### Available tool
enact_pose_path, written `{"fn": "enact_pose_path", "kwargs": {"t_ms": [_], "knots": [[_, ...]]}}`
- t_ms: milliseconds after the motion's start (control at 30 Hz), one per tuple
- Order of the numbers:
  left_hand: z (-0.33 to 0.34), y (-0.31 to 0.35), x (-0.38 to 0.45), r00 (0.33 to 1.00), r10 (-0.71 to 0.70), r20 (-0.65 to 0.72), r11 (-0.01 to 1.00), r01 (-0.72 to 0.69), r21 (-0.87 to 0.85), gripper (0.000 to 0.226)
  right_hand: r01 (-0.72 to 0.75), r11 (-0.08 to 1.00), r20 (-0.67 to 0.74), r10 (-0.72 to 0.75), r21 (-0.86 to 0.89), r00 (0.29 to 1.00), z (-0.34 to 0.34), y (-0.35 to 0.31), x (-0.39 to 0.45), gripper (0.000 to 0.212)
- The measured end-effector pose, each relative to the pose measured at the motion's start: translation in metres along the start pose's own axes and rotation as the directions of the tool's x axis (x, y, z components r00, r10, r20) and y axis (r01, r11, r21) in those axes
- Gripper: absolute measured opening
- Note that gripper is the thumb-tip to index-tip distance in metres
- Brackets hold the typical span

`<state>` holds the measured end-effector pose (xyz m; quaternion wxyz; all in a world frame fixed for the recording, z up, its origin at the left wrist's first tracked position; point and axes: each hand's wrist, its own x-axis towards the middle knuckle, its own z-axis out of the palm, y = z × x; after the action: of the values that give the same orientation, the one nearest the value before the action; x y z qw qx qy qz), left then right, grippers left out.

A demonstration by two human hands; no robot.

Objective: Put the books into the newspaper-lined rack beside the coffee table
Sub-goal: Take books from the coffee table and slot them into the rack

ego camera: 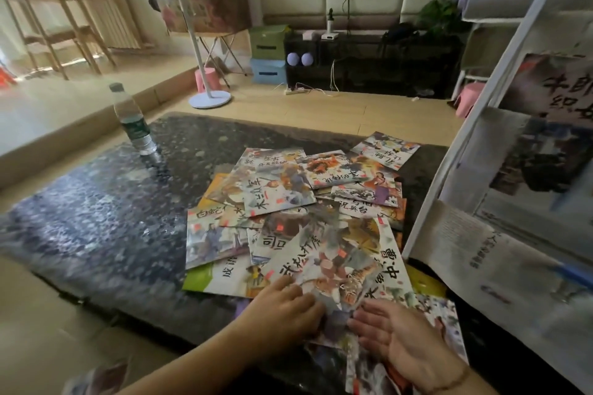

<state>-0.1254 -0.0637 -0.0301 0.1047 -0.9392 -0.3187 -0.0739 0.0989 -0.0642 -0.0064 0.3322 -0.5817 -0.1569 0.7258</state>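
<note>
Both hands lie on the picture books [308, 218] that are spread in an overlapping heap on the dark speckled table [96, 218]. The left hand [285, 308] presses flat and the right hand [394, 330] lies beside it with loose fingers, so each grip is released and grasps nothing. Right of the right grip stands the white newspaper-lined rack [500, 176], and far beyond the left grip a water bottle [133, 120] stands upright.
</note>
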Motion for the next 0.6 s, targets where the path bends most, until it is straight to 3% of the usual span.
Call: {"fn": "enact_pose_path", "kwargs": {"t_ms": [100, 200, 267, 333, 400, 467, 500, 533, 600], "knots": [[-0.005, 0.006, 0.000, 0.998, 0.026, -0.060, 0.999, -0.024, 0.030, 0.020, 0.068, 0.992, 0.017, -0.067, -0.104, 0.998, 0.000, 0.002, -0.002, 0.018], [-0.008, 0.014, -0.009, 0.991, -0.025, -0.132, 0.999, 0.020, -0.037, 0.013, 0.216, 0.937, -0.005, -0.226, -0.275, 0.974, -0.002, 0.007, 0.001, 0.014], [-0.008, 0.023, -0.018, 0.965, -0.163, -0.203, 0.981, 0.136, -0.141, 0.011, 0.293, 0.899, -0.014, -0.314, -0.326, 0.949, -0.005, 0.014, 0.005, 0.021], [-0.005, 0.038, -0.025, 0.880, -0.379, -0.288, 0.893, 0.265, -0.364, 0.009, 0.339, 0.902, -0.050, -0.365, -0.267, 0.930, -0.010, 0.020, 0.004, 0.038], [-0.011, 0.056, -0.023, 0.734, -0.629, -0.257, 0.678, 0.357, -0.642, 0.008, 0.364, 0.922, -0.072, -0.375, -0.132, 0.924, -0.016, 0.023, 0.001, 0.052], [-0.023, 0.070, -0.012, 0.568, -0.823, -0.025, 0.340, 0.455, -0.823, 0.011, 0.373, 0.928, -0.048, -0.372, 0.003, 0.927, -0.021, 0.024, -0.008, 0.052], [-0.028, 0.076, -0.005, 0.524, -0.843, 0.124, 0.158, 0.462, -0.872, 0.011, 0.384, 0.922, -0.027, -0.384, 0.035, 0.923, -0.021, 0.025, -0.015, 0.043], [-0.033, 0.080, 0.002, 0.512, -0.825, 0.240, 0.006, 0.433, -0.901, 0.011, 0.402, 0.914, -0.001, -0.403, 0.046, 0.915, -0.022, 0.025, -0.022, 0.033], [-0.038, 0.084, 0.013, 0.523, -0.794, 0.310, -0.110, 0.378, -0.919, 0.010, 0.427, 0.902, 0.022, -0.429, 0.060, 0.903, -0.022, 0.027, -0.034, 0.023]]}}
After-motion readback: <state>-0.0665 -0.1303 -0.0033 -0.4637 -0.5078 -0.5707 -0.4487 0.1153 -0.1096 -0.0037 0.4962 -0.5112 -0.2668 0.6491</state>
